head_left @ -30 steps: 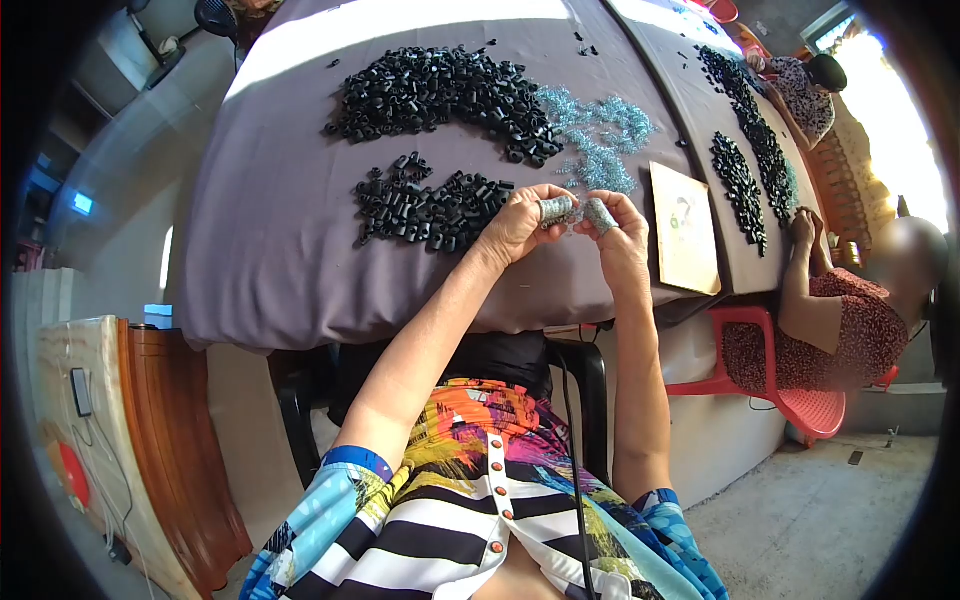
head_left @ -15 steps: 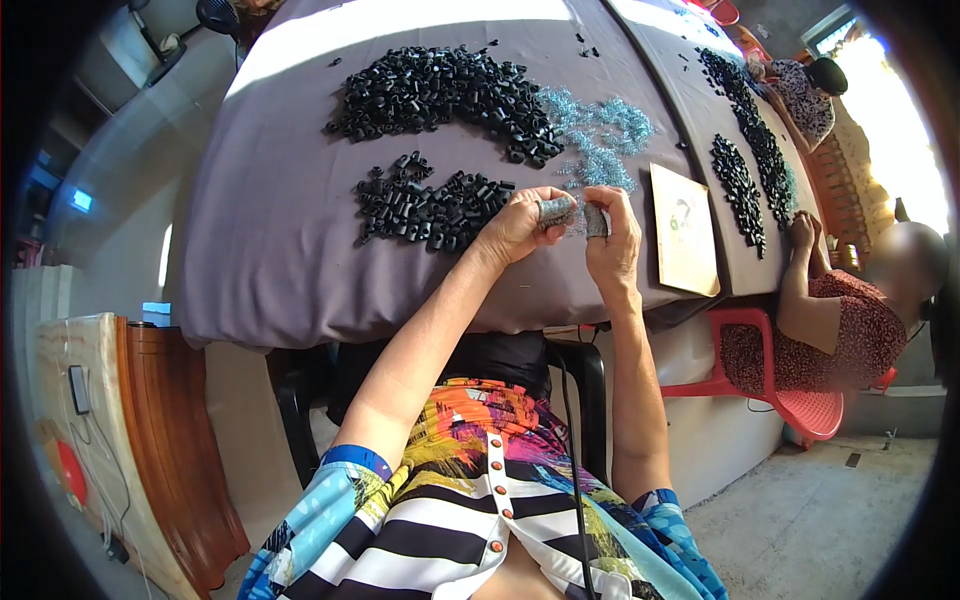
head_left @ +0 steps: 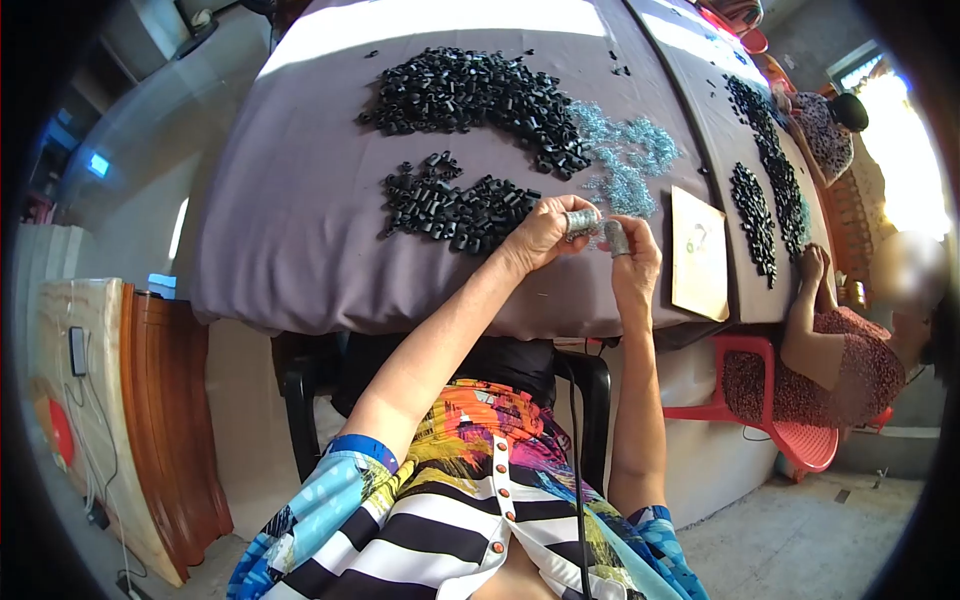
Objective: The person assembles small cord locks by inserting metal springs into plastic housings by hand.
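Note:
Above the near part of the cloth, my left hand point(head_left: 545, 235) is closed in a pinch, with grey wrapping on its fingers. Just beside it, my right hand point(head_left: 635, 265) is also closed, a grey wrap on a fingertip. Whatever the fingertips hold is too small to make out. Left of my hands lies a smaller pile of short black tubular pieces point(head_left: 460, 212), and a larger pile of black pieces point(head_left: 475, 95) spreads behind it. A heap of small bluish, wiry coils point(head_left: 630, 150), which look like springs, lies just beyond my fingers.
A flat tan board point(head_left: 698, 255) lies right of my hands on the grey cloth point(head_left: 300, 220). Farther right are more black pieces point(head_left: 752, 215) and a co-worker's hands point(head_left: 815, 265). That person sits on a red chair point(head_left: 800, 440). Another person point(head_left: 825, 130) is beyond.
The whole view has shifted, so the table and my hands appear farther right and slightly lower. My hands stay close together, both still closed in a pinch.

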### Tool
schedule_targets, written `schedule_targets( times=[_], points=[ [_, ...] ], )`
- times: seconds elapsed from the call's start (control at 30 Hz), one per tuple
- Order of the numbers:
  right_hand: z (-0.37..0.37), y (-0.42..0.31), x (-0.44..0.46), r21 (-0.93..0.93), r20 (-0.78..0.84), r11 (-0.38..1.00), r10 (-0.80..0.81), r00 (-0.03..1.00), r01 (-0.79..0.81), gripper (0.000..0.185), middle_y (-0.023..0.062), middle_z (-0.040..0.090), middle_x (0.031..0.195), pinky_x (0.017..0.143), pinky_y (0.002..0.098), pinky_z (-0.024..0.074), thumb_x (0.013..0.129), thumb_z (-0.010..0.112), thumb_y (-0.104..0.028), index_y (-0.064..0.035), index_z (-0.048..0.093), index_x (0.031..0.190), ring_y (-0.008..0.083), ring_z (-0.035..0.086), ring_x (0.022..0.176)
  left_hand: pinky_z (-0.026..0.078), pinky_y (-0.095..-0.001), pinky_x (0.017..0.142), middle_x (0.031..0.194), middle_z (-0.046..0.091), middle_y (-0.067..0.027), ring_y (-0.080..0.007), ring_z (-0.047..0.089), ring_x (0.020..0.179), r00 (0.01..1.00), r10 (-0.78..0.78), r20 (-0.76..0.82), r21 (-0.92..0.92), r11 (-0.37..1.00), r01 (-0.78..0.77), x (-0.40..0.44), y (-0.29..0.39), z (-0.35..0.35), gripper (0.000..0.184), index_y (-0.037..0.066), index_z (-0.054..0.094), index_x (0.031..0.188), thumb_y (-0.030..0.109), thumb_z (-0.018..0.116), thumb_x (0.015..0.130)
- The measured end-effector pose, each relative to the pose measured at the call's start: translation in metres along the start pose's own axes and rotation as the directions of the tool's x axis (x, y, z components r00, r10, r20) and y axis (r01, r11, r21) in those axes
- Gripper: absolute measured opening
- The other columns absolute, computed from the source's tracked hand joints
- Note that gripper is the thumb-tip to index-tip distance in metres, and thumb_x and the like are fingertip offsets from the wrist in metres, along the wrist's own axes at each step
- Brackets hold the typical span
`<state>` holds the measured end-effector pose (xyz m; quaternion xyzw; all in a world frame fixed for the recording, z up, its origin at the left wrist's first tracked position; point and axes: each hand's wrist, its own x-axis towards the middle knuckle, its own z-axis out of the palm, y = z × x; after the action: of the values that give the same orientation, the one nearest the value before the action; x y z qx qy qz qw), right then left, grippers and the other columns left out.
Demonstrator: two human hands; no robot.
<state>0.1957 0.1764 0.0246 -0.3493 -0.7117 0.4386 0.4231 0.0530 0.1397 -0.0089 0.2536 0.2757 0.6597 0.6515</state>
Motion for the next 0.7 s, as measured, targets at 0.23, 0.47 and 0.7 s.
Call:
schedule_targets(
  times=[0.23, 0.47, 0.7],
  points=[
    [-0.0030, 0.0088, 0.0036, -0.018, 0.041, 0.998, 0.064, 0.997, -0.063, 0.008, 0.0027, 0.055, 0.065, 0.050, 0.0228, 0.0435, 0.087, 0.051, -0.006, 0.0000, 0.056, 0.085, 0.0080, 0.053, 0.055, 0.041, -0.0202, 0.049, 0.071, 0.055, -0.0022, -0.0083, 0.051, 0.055, 1.000, -0.006, -0.001, 0.025, 1.000, 0.006, 0.0009, -0.0024, -0.0007, 0.009, 0.003, 0.058, 0.090, 0.010, 0.056, 0.085],
    [-0.0068, 0.0075, 0.0047, -0.062, 0.049, 0.981, 0.185, 0.981, -0.182, 0.011, 0.0015, 0.052, 0.061, 0.045, 0.0240, 0.0408, 0.088, 0.050, -0.008, 0.0002, 0.055, 0.083, 0.0083, 0.051, 0.051, 0.043, -0.0200, 0.049, 0.071, 0.056, -0.0023, -0.0084, 0.052, 0.056, 0.999, 0.001, 0.043, 0.011, 1.000, -0.001, 0.0019, -0.0050, -0.0033, 0.009, 0.003, 0.058, 0.091, 0.009, 0.056, 0.085],
    [-0.0060, 0.0009, 0.0067, 0.196, 0.058, 0.968, 0.150, 0.987, -0.159, 0.005, 0.0014, 0.055, 0.072, 0.057, 0.0225, 0.0449, 0.086, 0.050, -0.001, -0.0001, 0.055, 0.087, 0.0083, 0.054, 0.062, 0.044, -0.0201, 0.049, 0.073, 0.057, -0.0030, -0.0085, 0.053, 0.057, 0.999, -0.023, 0.041, 0.009, 1.000, 0.022, 0.0019, -0.0029, -0.0015, 0.009, 0.003, 0.058, 0.091, 0.009, 0.056, 0.085]
  ],
)
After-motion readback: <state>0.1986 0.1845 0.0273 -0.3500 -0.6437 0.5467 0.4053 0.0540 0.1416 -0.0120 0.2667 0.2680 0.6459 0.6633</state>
